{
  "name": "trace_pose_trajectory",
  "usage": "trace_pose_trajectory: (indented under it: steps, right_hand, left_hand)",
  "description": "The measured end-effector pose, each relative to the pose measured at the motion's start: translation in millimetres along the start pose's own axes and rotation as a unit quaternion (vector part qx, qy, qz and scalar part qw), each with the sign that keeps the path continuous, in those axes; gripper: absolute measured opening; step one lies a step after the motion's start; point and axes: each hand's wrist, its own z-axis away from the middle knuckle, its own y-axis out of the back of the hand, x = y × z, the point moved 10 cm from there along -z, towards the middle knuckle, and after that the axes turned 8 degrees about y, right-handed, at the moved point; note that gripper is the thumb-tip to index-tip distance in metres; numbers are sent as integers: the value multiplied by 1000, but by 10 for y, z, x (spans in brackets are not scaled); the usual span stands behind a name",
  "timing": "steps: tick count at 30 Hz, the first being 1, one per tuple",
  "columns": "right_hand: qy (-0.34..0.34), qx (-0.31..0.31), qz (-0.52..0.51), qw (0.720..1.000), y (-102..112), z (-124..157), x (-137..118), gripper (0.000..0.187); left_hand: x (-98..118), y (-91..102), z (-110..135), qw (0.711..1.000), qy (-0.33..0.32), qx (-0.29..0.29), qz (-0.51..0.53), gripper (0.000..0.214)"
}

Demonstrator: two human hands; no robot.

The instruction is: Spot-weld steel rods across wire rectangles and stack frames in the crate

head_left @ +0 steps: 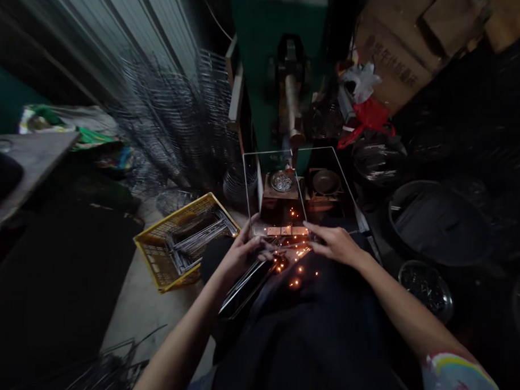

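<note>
A thin bent wire frame (245, 183) stands upright in front of me, with orange sparks (298, 252) scattered below it. My left hand (243, 250) is closed on the frame's lower left end; some of its fingers are blurred. At the lower end of the middle wire, the thumb and fingers of my right hand (337, 243) pinch the frame. Between my hands lies a copper-coloured bar (281, 231), lit by the sparks. Behind the frame, a machine's metal arm (292, 99) points down to a small dish (281, 181) of small metal pieces.
On the left, a yellow crate (161, 271) holds several wire pieces. Wire racks (160, 117) stack behind it. Straight wires (244, 285) lie by my lap. To the right are a round dark tub (438, 224), a bowl of small parts (425, 289) and cardboard boxes (392, 63).
</note>
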Motion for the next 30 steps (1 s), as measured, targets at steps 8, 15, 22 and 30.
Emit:
trace_pose_trajectory:
  steps: [8,15,22,30]
  right_hand:
    - [-9,124,90,988,609,-1193,1020,61]
    - [55,168,26,984,780,-1473,1133,49]
    - [57,188,48,979,775,-1493,1080,44]
    - [58,177,71,980,737,-1518,1074,40]
  left_hand:
    - [1054,400,-1230,998,-62,-21,-24,83]
    - [1350,593,-1448,998,-59,-9,-3,81]
    - [1431,601,-1432,997,-79,-14,-10,82]
    - [1454,655,-1482,996,-83,-26,-12,82]
